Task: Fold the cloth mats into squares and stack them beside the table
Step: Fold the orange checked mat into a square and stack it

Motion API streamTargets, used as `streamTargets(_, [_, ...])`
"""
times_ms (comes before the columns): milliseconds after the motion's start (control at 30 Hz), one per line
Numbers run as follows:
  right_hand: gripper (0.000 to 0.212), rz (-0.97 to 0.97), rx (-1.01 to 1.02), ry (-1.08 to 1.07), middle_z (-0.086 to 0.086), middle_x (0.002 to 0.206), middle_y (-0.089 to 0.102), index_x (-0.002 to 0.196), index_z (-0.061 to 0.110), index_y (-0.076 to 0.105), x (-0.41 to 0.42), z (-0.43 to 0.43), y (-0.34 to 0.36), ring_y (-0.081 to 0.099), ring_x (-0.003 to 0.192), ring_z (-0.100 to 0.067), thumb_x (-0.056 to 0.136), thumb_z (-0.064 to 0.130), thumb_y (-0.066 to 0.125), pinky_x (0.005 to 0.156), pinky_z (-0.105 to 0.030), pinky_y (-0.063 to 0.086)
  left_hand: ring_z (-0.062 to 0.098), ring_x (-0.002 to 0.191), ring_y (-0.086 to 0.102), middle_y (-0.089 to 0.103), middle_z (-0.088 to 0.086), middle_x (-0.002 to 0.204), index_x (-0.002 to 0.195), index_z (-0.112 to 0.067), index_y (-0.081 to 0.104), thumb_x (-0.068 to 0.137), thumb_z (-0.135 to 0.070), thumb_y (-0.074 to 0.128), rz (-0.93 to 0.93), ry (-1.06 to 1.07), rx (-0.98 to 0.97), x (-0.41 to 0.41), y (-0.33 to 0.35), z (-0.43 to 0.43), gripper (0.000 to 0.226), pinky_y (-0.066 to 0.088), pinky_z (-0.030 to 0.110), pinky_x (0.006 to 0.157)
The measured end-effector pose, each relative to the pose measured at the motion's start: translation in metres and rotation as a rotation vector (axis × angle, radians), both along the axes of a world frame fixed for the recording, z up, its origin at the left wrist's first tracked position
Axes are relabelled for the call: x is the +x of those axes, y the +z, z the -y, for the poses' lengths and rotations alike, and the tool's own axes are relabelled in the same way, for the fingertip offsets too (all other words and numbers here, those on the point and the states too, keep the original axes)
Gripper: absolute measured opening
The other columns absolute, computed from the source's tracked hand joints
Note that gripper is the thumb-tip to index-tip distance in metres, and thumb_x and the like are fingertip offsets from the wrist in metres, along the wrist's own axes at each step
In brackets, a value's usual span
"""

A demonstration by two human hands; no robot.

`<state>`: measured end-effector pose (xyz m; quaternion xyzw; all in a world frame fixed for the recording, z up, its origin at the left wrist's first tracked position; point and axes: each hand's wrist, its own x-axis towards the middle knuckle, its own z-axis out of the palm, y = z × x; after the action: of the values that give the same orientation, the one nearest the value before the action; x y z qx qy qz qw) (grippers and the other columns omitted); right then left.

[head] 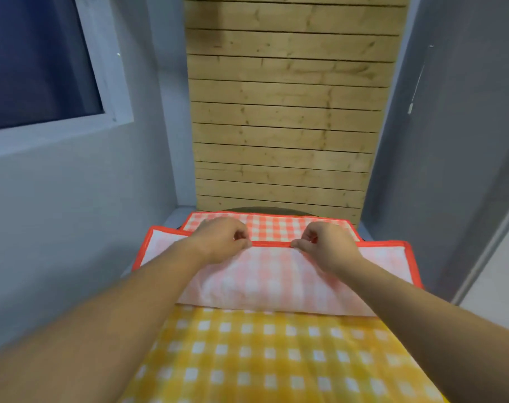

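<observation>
Two bare hands work an orange checked mat point(276, 226) spread over a dark table point(265, 210), seen from a head-worn camera. The left hand point(221, 239) and the right hand point(326, 245) sit side by side near the middle of the mat. Each has its fingers curled and pinches the orange hem point(272, 243) between thumb and fingertips. The near half of the mat is turned over toward the far side, so its pale underside point(276, 283) faces up, with the pinched hem lying across the brighter checked face beyond. The mat's left and right ends hang past the table's edge.

A yellow checked mat point(276, 359) lies spread closest to the person, its far edge tucked under the orange fold. Both forearms reach over it. A wooden slat wall point(288, 112) rises right behind the table, flanked by grey walls point(73, 213), with a white-framed window point(38, 59) at upper left.
</observation>
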<state>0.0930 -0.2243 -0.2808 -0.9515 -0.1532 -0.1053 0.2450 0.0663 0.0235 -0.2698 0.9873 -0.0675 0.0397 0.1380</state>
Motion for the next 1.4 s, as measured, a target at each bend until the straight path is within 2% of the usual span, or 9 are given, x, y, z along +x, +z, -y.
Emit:
streamTargets(100, [0.029, -0.097, 0.056, -0.024, 0.009, 0.069, 0.062, 0.073, 0.020, 0.061, 0.028, -0.002, -0.025, 0.058, 0.070, -0.018, 0.086, 0.044, 0.069, 0.065, -0.033, 0.046, 0.012, 0.091, 0.062, 0.065, -0.022, 0.081, 0.076, -0.030, 0.069, 0.093, -0.039, 0.062, -0.031, 0.146, -0.140, 0.018, -0.029, 0.004, 0.021, 0.047, 0.029, 0.084])
streamTargets(233, [0.023, -0.178, 0.001, 0.026, 0.008, 0.073, 0.065, 0.076, 0.019, 0.061, 0.056, -0.008, -0.050, 0.060, 0.075, -0.022, 0.092, 0.036, 0.063, 0.072, -0.034, 0.051, 0.016, 0.088, 0.063, 0.068, -0.013, 0.083, 0.079, -0.025, 0.071, 0.095, -0.034, 0.055, -0.023, 0.199, -0.119, 0.032, -0.060, 0.010, 0.024, 0.053, 0.036, 0.089])
streamTargets(400, [0.020, -0.066, -0.073, 0.049, 0.007, 0.085, 0.061, 0.077, 0.027, 0.061, 0.070, -0.009, -0.074, 0.053, 0.084, -0.020, 0.092, 0.040, 0.062, 0.076, -0.036, 0.045, 0.019, 0.093, 0.054, 0.063, -0.010, 0.089, 0.081, -0.028, 0.066, 0.095, -0.029, 0.054, 0.120, 0.177, -0.099, 0.043, -0.080, 0.010, 0.019, 0.050, 0.038, 0.088])
streamTargets(533, [0.016, 0.002, -0.014, 0.046, 0.009, 0.086, 0.061, 0.078, 0.030, 0.063, 0.072, -0.008, -0.084, 0.052, 0.084, -0.016, 0.091, 0.040, 0.064, 0.076, -0.036, 0.043, 0.016, 0.096, 0.051, 0.058, -0.014, 0.089, 0.089, -0.028, 0.068, 0.094, -0.029, 0.058, 0.239, 0.178, -0.198, 0.045, -0.099, 0.007, 0.011, 0.046, 0.035, 0.089])
streamTargets(833, [0.010, -0.023, -0.015, 0.075, 0.010, 0.089, 0.062, 0.089, 0.028, 0.068, 0.079, -0.007, -0.084, 0.054, 0.085, -0.013, 0.091, 0.037, 0.065, 0.083, -0.045, 0.052, 0.013, 0.100, 0.051, 0.060, -0.012, 0.100, 0.102, -0.032, 0.071, 0.097, -0.033, 0.062, 0.218, 0.199, -0.220, 0.048, -0.101, 0.007, 0.011, 0.048, 0.039, 0.096])
streamTargets(1033, [0.016, 0.104, -0.090, 0.127, 0.014, 0.105, 0.061, 0.099, 0.032, 0.067, 0.045, -0.008, -0.065, 0.048, 0.103, -0.012, 0.092, 0.043, 0.058, 0.092, -0.035, 0.037, 0.014, 0.108, 0.053, 0.061, -0.010, 0.113, 0.120, -0.030, 0.065, 0.097, -0.039, 0.060, 0.128, 0.164, -0.198, 0.041, -0.082, 0.005, 0.025, 0.048, 0.040, 0.099])
streamTargets(1167, [0.018, 0.099, -0.057, 0.279, 0.021, 0.100, 0.061, 0.090, 0.032, 0.069, -0.008, 0.002, -0.049, 0.049, 0.099, -0.003, 0.088, 0.048, 0.061, 0.088, -0.025, 0.039, 0.015, 0.120, 0.051, 0.058, -0.013, 0.128, 0.128, -0.034, 0.061, 0.096, -0.044, 0.059, 0.127, 0.064, -0.175, 0.020, -0.071, 0.004, 0.034, 0.046, 0.039, 0.105])
streamTargets(1300, [0.022, -0.036, -0.130, 0.341, 0.026, 0.110, 0.057, 0.094, 0.035, 0.072, -0.044, 0.021, -0.047, 0.046, 0.107, 0.003, 0.085, 0.053, 0.064, 0.094, -0.018, 0.041, 0.005, 0.109, 0.057, 0.065, -0.018, 0.113, 0.110, -0.031, 0.073, 0.095, -0.042, 0.062, 0.183, -0.160, -0.182, -0.020, -0.068, 0.004, 0.022, 0.047, 0.033, 0.102])
streamTargets(1400, [0.021, -0.063, -0.126, 0.323, 0.026, 0.115, 0.056, 0.096, 0.037, 0.073, -0.053, 0.032, -0.056, 0.044, 0.110, 0.003, 0.085, 0.053, 0.065, 0.098, -0.019, 0.040, -0.003, 0.133, 0.043, 0.058, -0.021, 0.139, 0.127, -0.035, 0.069, 0.095, -0.048, 0.062, 0.048, -0.214, -0.119, -0.046, -0.076, 0.006, 0.035, 0.026, 0.012, 0.112])
